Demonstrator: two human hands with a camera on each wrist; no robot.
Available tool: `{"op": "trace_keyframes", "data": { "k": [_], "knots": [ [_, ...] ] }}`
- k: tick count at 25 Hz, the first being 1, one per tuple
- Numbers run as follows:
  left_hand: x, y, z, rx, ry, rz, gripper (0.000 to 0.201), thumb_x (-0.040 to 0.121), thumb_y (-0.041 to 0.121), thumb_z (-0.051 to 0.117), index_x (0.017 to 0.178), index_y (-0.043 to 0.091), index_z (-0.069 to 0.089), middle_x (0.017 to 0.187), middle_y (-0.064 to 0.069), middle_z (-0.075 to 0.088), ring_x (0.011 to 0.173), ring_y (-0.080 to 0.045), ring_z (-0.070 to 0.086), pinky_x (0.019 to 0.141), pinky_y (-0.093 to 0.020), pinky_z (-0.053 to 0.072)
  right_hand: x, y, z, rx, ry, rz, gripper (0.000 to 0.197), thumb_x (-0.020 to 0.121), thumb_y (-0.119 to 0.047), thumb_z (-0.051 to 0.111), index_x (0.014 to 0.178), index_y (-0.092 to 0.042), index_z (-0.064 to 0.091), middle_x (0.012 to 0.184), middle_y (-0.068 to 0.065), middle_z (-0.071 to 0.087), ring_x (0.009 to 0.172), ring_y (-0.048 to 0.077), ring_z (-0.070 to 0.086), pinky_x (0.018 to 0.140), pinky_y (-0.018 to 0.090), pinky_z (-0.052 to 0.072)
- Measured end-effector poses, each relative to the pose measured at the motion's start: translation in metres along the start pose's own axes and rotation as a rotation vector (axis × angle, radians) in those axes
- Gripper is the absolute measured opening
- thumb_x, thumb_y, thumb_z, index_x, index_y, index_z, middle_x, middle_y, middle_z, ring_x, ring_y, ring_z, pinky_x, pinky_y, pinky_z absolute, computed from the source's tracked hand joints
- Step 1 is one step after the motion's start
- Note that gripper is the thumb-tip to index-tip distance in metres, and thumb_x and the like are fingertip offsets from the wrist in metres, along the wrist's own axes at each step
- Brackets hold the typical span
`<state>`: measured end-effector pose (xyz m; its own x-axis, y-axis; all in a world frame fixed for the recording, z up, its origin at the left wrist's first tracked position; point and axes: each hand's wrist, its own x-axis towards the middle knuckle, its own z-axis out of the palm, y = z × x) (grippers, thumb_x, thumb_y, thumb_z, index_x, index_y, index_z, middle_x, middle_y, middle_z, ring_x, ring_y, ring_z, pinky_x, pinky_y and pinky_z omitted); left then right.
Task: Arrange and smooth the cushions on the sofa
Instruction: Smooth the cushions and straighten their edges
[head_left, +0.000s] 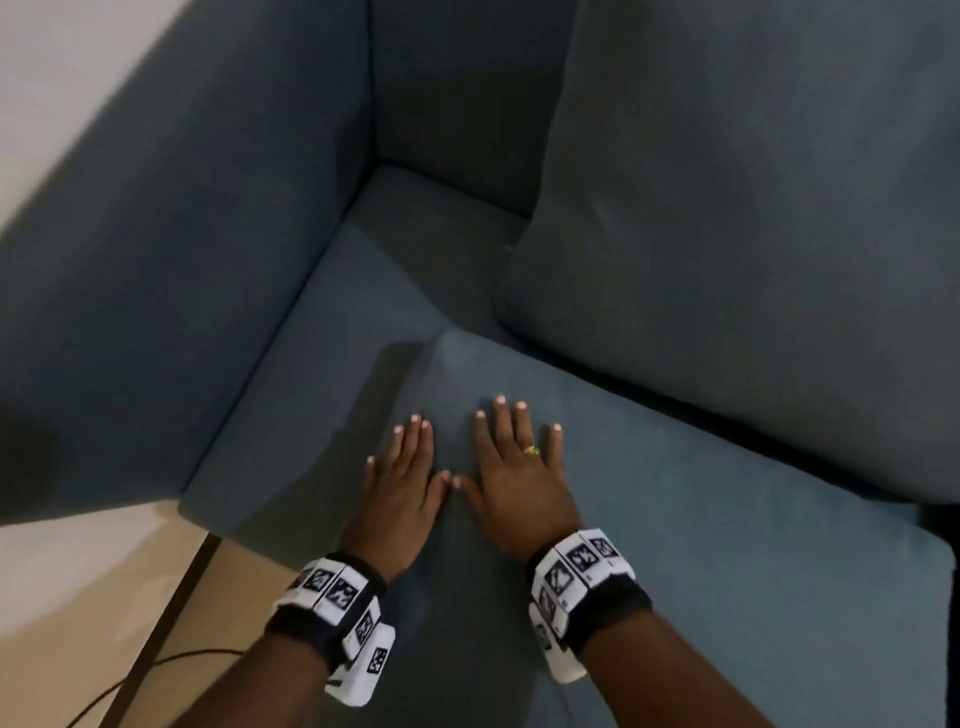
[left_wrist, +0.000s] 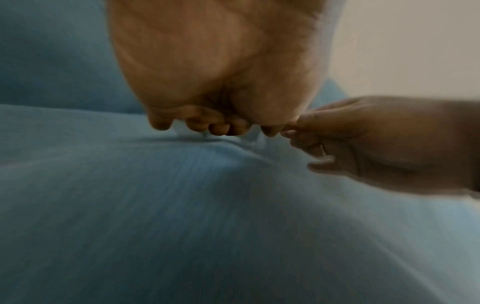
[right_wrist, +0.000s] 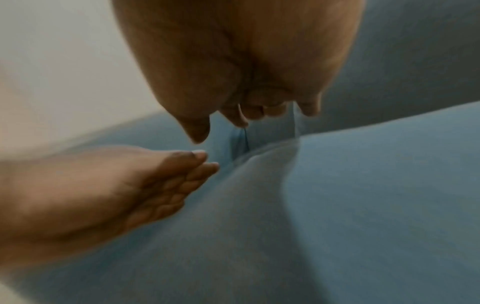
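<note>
Blue-grey seat cushion (head_left: 675, 545): left hand (head_left: 400, 493), right hand (head_left: 519, 483) flat, fingers straight, holding nothing; back cushion (head_left: 753, 234) behind.

No words, numbers or brand names can be read anywhere. The only signs are black-and-white square code patterns on the white blocks of the left wristband (head_left: 340, 590) and the right wristband (head_left: 579, 566); they are coded markers, not letters, and too blurred to make out. The sofa fabric bears no label.
</note>
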<state>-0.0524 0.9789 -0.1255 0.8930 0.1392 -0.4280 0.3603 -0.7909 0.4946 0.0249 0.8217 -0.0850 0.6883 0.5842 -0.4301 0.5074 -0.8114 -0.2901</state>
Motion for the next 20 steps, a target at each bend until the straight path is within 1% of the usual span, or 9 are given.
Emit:
{"op": "trace_keyframes", "data": {
  "k": [3,5,7,9,11,13,14,17,20],
  "knots": [
    [0.003,-0.01,-0.024,-0.18,0.165,-0.057,0.062,0.107,0.041,0.016,0.161,0.019,-0.005,0.165,0.009,-0.023,0.155,-0.013,-0.015,0.127,-0.04,-0.003,0.006,-0.025,-0.017,0.09,0.234,-0.013,0.067,0.104,-0.039,0.036,0.163,-0.022,0.011,0.169,0.0,-0.006,0.157,0.024,-0.008,0.126,0.049,-0.002],
    [-0.004,-0.017,-0.014,-0.182,0.029,-0.008,0.068,0.103,0.052,-0.003,0.161,0.016,-0.006,0.161,0.01,-0.033,0.156,-0.02,-0.008,0.127,-0.045,0.006,0.009,-0.031,-0.003,-0.052,0.085,-0.05,0.067,0.104,-0.047,0.033,0.163,-0.025,0.01,0.166,-0.003,-0.015,0.157,0.024,-0.005,0.125,0.056,0.0],
    [-0.015,-0.03,-0.001,-0.27,-0.035,-0.011,0.076,0.095,0.063,-0.014,0.159,0.021,-0.011,0.155,0.017,-0.041,0.155,-0.016,-0.014,0.127,-0.044,0.006,0.002,-0.035,0.011,-0.127,-0.029,-0.055,0.071,0.102,-0.051,0.04,0.162,-0.021,0.017,0.166,0.001,-0.012,0.157,0.026,0.003,0.123,0.06,0.006],
    [-0.015,-0.03,-0.007,-0.342,0.118,-0.033,0.062,0.106,0.045,0.012,0.159,0.024,-0.01,0.163,0.013,-0.027,0.154,-0.012,-0.017,0.127,-0.036,-0.002,-0.004,-0.033,-0.001,-0.047,0.16,-0.018,0.069,0.101,-0.043,0.046,0.161,-0.019,0.023,0.17,0.006,0.006,0.157,0.027,0.005,0.125,0.056,0.008],
    [-0.029,-0.016,-0.001,-0.338,0.173,-0.039,0.064,0.107,0.035,0.025,0.161,0.021,-0.005,0.168,0.006,-0.018,0.156,-0.018,-0.008,0.128,-0.043,0.007,-0.02,-0.024,0.002,-0.041,0.244,0.019,0.064,0.101,-0.039,0.043,0.16,-0.021,0.027,0.17,0.004,0.009,0.157,0.027,0.007,0.125,0.057,0.011],
    [-0.045,-0.011,0.024,-0.164,0.094,0.049,0.063,0.107,0.048,0.015,0.161,0.019,0.0,0.167,0.007,-0.022,0.156,-0.023,0.0,0.119,-0.058,0.026,-0.044,-0.019,0.016,-0.08,0.136,0.004,0.068,0.097,-0.045,0.041,0.16,-0.025,0.026,0.17,-0.003,-0.005,0.156,0.026,0.014,0.118,0.066,0.024],
    [-0.051,-0.009,0.027,-0.11,0.101,0.069,0.066,0.106,0.052,0.013,0.161,0.019,-0.001,0.166,0.007,-0.024,0.156,-0.023,-0.001,0.118,-0.06,0.027,-0.056,-0.018,0.022,-0.066,0.103,0.0,0.07,0.097,-0.049,0.039,0.16,-0.025,0.022,0.17,-0.003,-0.009,0.156,0.025,0.012,0.117,0.066,0.027],
    [-0.043,0.008,-0.002,-0.068,0.246,0.056,0.078,0.103,0.044,0.033,0.16,0.014,-0.011,0.167,-0.003,-0.022,0.156,-0.029,-0.009,0.127,-0.049,0.001,-0.067,-0.01,0.007,0.031,0.285,0.108,0.068,0.104,-0.044,0.038,0.163,-0.021,0.012,0.169,0.004,-0.002,0.157,0.025,-0.001,0.127,0.052,0.008],
    [-0.052,0.024,0.019,0.157,0.175,0.233,0.069,0.106,0.052,0.016,0.161,0.011,0.005,0.167,-0.002,-0.019,0.154,-0.035,0.018,0.123,-0.054,0.012,-0.084,0.012,0.012,0.019,0.199,0.141,0.071,0.101,-0.049,0.036,0.163,-0.026,0.011,0.169,-0.003,-0.011,0.156,0.027,0.012,0.124,0.054,0.014]
  ]
}}
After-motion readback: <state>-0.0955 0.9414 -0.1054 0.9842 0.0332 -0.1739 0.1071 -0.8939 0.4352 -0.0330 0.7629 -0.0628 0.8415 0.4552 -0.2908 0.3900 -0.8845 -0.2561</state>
